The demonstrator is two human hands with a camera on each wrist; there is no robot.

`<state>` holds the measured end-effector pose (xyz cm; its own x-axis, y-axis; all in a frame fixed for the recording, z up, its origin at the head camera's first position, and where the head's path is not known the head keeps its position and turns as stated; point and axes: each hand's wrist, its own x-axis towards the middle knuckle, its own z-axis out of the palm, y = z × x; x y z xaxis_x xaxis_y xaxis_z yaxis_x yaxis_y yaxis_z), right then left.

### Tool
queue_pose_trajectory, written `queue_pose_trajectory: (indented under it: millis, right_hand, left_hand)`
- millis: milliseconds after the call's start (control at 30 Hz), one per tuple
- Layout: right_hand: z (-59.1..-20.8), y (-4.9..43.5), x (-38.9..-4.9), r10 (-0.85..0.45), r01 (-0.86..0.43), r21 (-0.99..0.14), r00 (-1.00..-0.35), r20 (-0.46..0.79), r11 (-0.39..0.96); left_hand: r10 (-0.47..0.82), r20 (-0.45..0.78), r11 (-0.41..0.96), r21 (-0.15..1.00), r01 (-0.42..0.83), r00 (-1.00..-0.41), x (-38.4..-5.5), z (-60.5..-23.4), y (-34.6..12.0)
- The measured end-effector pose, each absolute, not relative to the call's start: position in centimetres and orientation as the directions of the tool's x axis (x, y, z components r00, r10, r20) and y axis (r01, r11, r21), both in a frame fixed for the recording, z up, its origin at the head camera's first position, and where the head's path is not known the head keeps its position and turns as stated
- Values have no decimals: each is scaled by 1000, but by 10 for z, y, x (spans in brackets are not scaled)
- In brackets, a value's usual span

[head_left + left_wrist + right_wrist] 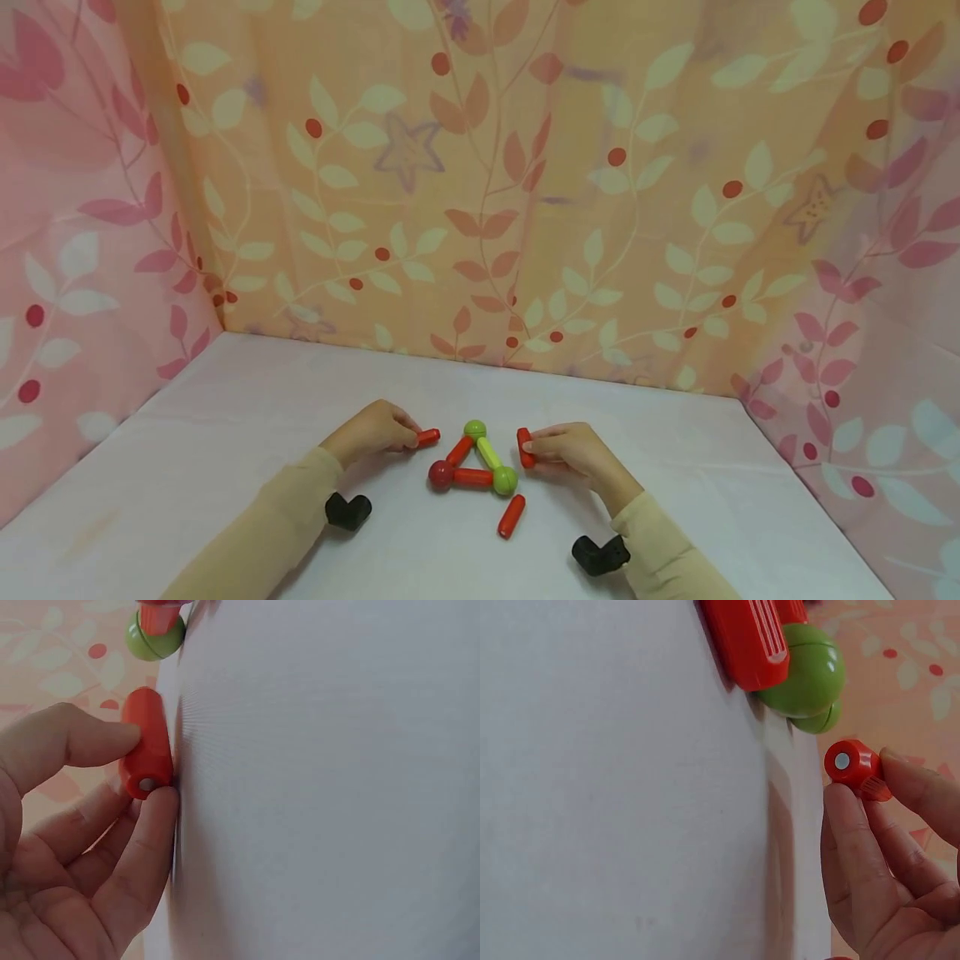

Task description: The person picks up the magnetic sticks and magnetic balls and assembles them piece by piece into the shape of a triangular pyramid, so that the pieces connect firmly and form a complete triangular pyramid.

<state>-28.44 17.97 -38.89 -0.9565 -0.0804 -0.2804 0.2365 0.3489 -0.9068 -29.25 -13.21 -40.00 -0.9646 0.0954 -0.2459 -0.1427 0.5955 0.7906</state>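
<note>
The left red rod (154, 754) looks like hard plastic, light and stiff, and unlikely to suffer from a firm pinch. The left hand (381, 429) has it between thumb and fingers, low over the white table (637, 408), on the side toward the far-left corner. The right red rod (857, 760) is pinched the same way by the right hand (576, 450), on the side toward the far-right corner. Its sides carry fine ridges, which should help against slipping; the smooth facets may slide more. Best hold: mid-length on the sides, leaving both ends bare (a pale metallic disc shows in the end, perhaps a magnet, so it may tug toward its neighbours).

Between the hands, well in from the table's back edge, lies a triangle (472, 477): a red ball (441, 474), two green balls (506, 480), two red rods and a yellow-green rod (489, 452). The balls look glossy and likely to roll if loose. A loose red rod (512, 517) lies just beside the nearer green ball. Beyond the back edge hangs patterned cloth (480, 208).
</note>
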Motion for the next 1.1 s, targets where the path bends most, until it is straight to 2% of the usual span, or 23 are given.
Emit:
queue_pose_trajectory:
  millis: [233,467,667,1100]
  right_hand:
    - [-386,175,-282,-146,192,-926,-957,-249,326]
    - [-385,167,-277,-183,145,-931,-959,-215,335]
    - [-384,164,-274,-228,107,-941,-956,-187,322]
    - [-385,157,-273,-246,63,-948,-958,-145,312]
  left_hand:
    - [116,-241,551,822,-140,-963,-289,-403,-136]
    - [144,-236,447,882,-149,-961,-280,-406,-131]
    - [133,-234,422,892,-159,-963,-273,-401,-126]
    - [128,-175,350,929,-121,-976,-264,-394,-114]
